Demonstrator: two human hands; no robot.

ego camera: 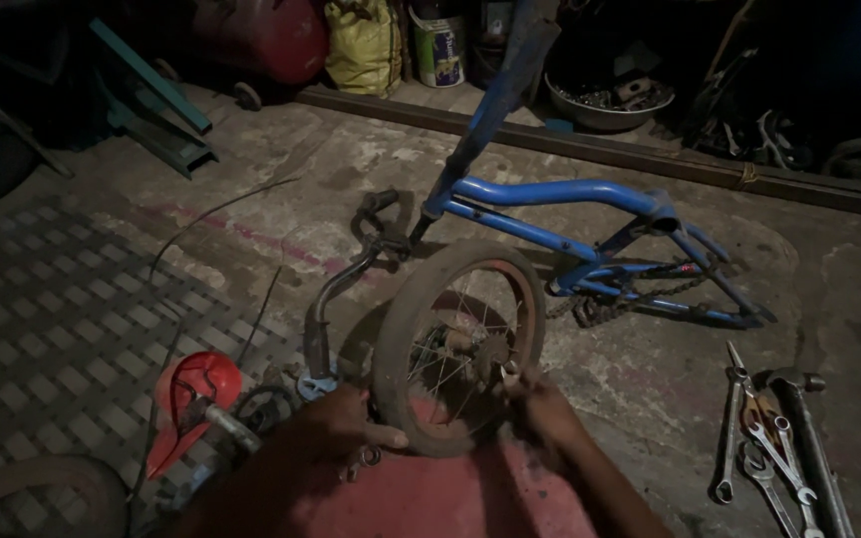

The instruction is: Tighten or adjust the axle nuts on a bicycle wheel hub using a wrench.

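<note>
A small spoked bicycle wheel (455, 344) with a worn tyre stands upright in front of me. My left hand (346, 423) grips its tyre at the lower left. At the hub, on the right side of the spokes, my right hand (540, 399) is closed on the axle. Behind the wheel a blue bicycle frame (560, 214) lies upside down on the concrete floor, its handlebar (351, 269) resting on the ground and its chain (630, 299) hanging loose.
Several spanners and a hammer (779, 438) lie on the floor at the right. A red plastic part (186, 403) and a loose tyre (37, 488) sit at the lower left. A metal bowl of parts (605, 100), sacks and a bucket line the back wall.
</note>
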